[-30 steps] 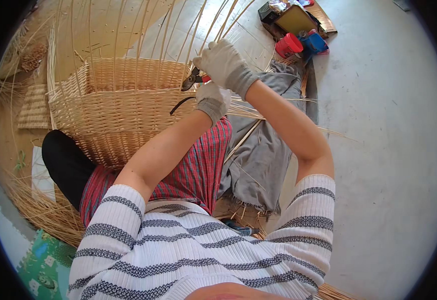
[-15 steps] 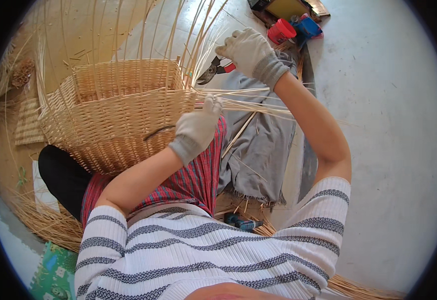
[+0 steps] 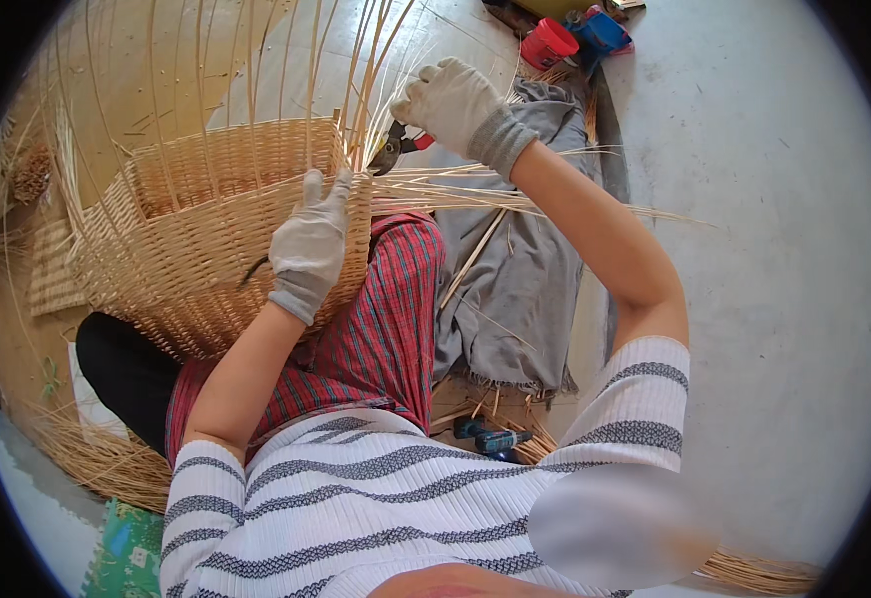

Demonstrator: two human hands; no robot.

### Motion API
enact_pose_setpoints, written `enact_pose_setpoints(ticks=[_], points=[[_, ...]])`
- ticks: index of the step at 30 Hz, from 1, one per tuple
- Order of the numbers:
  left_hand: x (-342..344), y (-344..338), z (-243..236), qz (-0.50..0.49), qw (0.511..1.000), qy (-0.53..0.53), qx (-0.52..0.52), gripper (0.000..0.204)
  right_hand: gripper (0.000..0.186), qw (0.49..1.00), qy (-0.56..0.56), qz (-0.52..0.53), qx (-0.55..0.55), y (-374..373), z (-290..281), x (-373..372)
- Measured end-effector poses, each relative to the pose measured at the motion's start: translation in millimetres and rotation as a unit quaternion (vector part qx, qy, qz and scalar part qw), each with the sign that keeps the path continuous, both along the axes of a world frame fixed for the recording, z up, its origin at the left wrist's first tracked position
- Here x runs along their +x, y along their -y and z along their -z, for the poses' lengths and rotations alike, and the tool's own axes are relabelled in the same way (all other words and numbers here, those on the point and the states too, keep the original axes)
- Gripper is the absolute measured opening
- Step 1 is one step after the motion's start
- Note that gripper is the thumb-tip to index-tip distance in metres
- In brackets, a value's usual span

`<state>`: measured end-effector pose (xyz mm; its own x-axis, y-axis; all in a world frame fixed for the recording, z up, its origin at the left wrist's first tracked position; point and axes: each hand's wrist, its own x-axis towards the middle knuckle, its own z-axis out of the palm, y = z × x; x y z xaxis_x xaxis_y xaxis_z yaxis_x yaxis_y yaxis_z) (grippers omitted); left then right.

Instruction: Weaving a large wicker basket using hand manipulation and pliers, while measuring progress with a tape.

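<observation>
Scanning left to right from a deep, straight-sided, pale-tan wicker basket [image 3: 166, 254]: it rests tilted over red plaid cloth [image 3: 401, 284] on the lap, weave tight, slightly glossy, tall thin tan stakes [image 3: 310, 110] rising from its rim. Left hand [image 3: 311, 239], in white glove with grey cuff, lies against its front wall, partly open, two fingers extended toward the rim. Just beside its right corner, black-and-red metal pruners [image 3: 388, 151], any marking too small to read; right hand [image 3: 455, 108], similarly gloved, curled around their handles. Right of basket: loose pale strands [image 3: 435, 190], crumpled grey cloth [image 3: 505, 319].
</observation>
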<state>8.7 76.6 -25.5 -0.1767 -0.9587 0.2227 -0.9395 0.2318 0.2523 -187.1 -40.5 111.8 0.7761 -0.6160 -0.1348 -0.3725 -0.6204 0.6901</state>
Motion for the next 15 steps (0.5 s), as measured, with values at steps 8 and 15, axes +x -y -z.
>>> enact_pose_setpoints(ticks=[8,15], points=[[-4.5,13.3,2.5,0.003,0.997,0.069,0.032,0.061,0.021,1.000,0.012,0.006,-0.020,-0.4,-0.2,-3.2],[-3.9,11.0,20.2,0.009,1.000,0.018,-0.022,0.071,0.019,1.000,0.010,0.001,0.000,1.6,-1.4,1.9]])
